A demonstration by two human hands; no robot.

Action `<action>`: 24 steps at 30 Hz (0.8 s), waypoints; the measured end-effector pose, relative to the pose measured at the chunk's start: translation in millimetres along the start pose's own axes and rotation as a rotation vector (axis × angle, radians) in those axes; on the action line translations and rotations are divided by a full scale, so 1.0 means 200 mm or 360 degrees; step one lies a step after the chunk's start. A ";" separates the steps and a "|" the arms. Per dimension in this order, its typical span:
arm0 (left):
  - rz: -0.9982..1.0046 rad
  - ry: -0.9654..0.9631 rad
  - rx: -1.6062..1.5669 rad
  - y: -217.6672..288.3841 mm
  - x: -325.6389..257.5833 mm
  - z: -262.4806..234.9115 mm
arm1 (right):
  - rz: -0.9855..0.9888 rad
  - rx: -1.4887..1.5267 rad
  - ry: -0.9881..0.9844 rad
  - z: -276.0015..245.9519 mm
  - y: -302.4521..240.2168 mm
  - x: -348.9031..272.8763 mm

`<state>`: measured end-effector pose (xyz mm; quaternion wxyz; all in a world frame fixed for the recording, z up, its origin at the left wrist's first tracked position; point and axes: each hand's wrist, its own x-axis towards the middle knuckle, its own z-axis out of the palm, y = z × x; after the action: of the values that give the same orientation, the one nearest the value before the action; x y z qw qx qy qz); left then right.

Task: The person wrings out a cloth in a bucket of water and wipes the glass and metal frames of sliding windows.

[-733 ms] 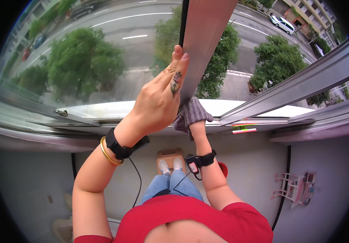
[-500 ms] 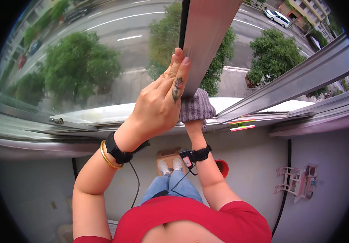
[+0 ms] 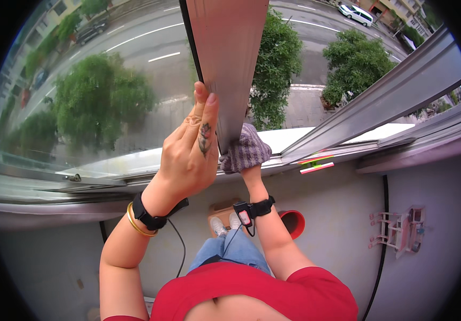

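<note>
My left hand [image 3: 187, 150] lies flat with straight fingers against the left side of an upright metal window frame [image 3: 226, 64]. Around the lower part of the same frame, my right hand presses a purple and grey striped cloth [image 3: 247, 148]. The cloth covers the right hand's fingers, so only the wrist [image 3: 251, 175] and forearm show below it. Left of the frame is a large glass pane [image 3: 96, 107].
A metal rail [image 3: 359, 99] slants across on the right above the white sill [image 3: 289, 138]. Below are a red bucket [image 3: 299, 224], a small stool [image 3: 222, 207] under my feet, and a pinkish-white rack [image 3: 402, 230]. Trees, a road and a white car [image 3: 356, 15] lie outside.
The upright window frame and both hands have shifted left in the view. The striped cloth has come slightly lower, still against the frame. The outside scene has also drifted a little left.
</note>
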<state>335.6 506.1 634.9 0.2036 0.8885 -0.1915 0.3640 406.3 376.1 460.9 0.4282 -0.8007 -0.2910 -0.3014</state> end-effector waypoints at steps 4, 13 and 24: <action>0.0049 -0.0018 -0.0215 -0.06 -0.04 -0.05 | -0.0089 -0.0011 0.0174 0.03 -0.10 0.15; -0.0020 0.0010 -0.0490 -0.02 -0.04 0.00 | -0.0417 0.0116 -0.0011 -0.30 -0.47 0.78; -0.0106 -0.0006 -0.0545 0.01 -0.04 0.00 | -0.0722 -0.0285 0.0302 -0.26 -0.45 0.90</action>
<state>329.1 506.6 628.9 0.3636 0.8474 -0.2214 0.3174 446.3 409.7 663.0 0.3026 -0.7179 -0.3938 -0.4879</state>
